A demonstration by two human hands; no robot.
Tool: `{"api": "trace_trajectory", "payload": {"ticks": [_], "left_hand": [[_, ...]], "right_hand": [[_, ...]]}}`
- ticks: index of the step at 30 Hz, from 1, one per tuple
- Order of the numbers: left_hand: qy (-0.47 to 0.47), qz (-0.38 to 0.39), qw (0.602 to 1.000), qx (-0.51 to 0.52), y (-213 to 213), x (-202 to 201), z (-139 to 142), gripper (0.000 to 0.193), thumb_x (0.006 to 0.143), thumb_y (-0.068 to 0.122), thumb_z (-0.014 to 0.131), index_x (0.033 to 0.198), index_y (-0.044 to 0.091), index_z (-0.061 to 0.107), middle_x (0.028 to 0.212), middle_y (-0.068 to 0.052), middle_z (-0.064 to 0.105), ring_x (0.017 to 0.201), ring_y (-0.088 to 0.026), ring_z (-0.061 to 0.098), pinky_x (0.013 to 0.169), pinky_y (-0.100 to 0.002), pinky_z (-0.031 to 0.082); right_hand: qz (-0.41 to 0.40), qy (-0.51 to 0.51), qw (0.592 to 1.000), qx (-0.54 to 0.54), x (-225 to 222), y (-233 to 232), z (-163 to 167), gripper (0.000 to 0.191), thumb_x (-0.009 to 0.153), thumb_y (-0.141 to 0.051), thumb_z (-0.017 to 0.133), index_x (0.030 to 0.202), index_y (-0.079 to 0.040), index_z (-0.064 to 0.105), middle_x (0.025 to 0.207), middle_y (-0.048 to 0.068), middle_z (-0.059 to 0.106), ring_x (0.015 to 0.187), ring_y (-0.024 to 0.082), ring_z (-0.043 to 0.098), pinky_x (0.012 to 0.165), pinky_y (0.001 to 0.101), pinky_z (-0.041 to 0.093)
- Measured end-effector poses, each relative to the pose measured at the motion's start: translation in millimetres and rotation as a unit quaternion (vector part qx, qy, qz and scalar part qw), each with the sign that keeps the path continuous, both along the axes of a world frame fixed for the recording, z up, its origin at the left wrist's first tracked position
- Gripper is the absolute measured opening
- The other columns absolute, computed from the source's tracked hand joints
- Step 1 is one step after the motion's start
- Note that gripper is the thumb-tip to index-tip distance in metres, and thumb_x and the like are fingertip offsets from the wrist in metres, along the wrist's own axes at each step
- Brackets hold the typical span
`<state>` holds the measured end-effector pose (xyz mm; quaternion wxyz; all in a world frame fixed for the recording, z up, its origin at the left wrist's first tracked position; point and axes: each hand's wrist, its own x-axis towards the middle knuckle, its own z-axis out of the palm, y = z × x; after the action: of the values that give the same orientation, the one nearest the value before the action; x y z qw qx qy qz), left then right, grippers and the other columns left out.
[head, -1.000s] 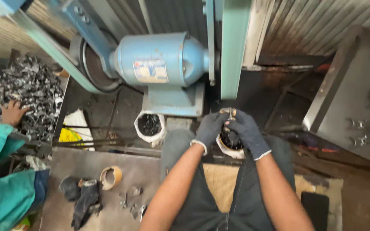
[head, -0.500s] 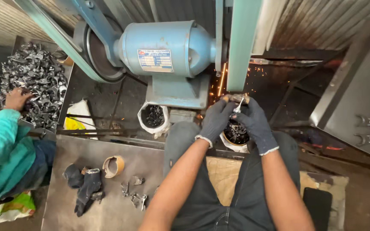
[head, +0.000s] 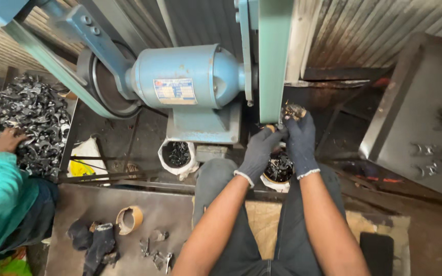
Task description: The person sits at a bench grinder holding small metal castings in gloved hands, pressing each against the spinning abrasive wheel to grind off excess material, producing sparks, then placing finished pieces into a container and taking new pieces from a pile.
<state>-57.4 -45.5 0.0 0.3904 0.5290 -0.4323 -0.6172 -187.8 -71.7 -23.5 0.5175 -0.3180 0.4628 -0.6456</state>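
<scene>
1. Both gloved hands are raised to the green belt (head: 274, 61) of the blue grinder (head: 190, 84).
2. The right hand (head: 301, 140) pinches a small metal part (head: 293, 110) at its fingertips, touching the belt's edge.
3. The left hand (head: 260, 151) is curled, its fingertips pressed just beside the part, under the belt.
4. A white tub (head: 278, 171) of dark parts sits between the knees, below the hands.
5. A second tub (head: 176, 156) stands near the grinder's base.
6. At far left, a co-worker's hand (head: 7, 140) rests on a heap of parts (head: 29, 117).
</scene>
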Motion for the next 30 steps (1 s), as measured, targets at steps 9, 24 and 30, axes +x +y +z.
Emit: {"api": "trace_trajectory", "payload": {"ticks": [9, 24, 30], "left_hand": [[-0.214, -0.074, 0.974, -0.025, 3.7, -2.5, 13.2, 0.044, 0.096, 0.036, 0.061, 0.120, 0.001, 0.070, 0.102, -0.017, 0.077, 0.096, -0.026, 0.072, 0.087, -0.040, 0.055], [-0.402, -0.380, 0.820, -0.145, 14.2, -18.5, 4.7, 0.038, 0.095, 0.043, 0.056, 0.105, 0.012, 0.076, 0.100, -0.020, 0.074, 0.093, -0.039, 0.071, 0.086, -0.051, 0.054], [-0.056, -0.295, 0.951, -0.069, 17.5, -16.6, -6.4, 0.028, 0.100, 0.027, 0.060, 0.105, 0.003, 0.072, 0.089, -0.012, 0.074, 0.080, -0.021, 0.071, 0.073, -0.035, 0.054]], "right_hand": [[-0.030, 0.324, 0.945, -0.039, -47.8, 21.9, -16.1, 0.032, 0.095, -0.012, 0.067, 0.124, -0.001, 0.066, 0.120, 0.012, 0.072, 0.113, 0.024, 0.068, 0.099, 0.0352, 0.052], [-0.117, 0.774, 0.608, 0.132, -287.4, 48.2, 4.4, 0.021, 0.100, -0.018, 0.066, 0.115, -0.004, 0.069, 0.111, 0.022, 0.069, 0.104, 0.042, 0.064, 0.090, 0.0522, 0.051], [-0.116, 0.095, 0.984, 0.100, -141.1, 76.2, 56.2, 0.023, 0.095, -0.005, 0.065, 0.118, -0.002, 0.068, 0.099, 0.005, 0.068, 0.085, 0.017, 0.062, 0.072, 0.0311, 0.051]]}}
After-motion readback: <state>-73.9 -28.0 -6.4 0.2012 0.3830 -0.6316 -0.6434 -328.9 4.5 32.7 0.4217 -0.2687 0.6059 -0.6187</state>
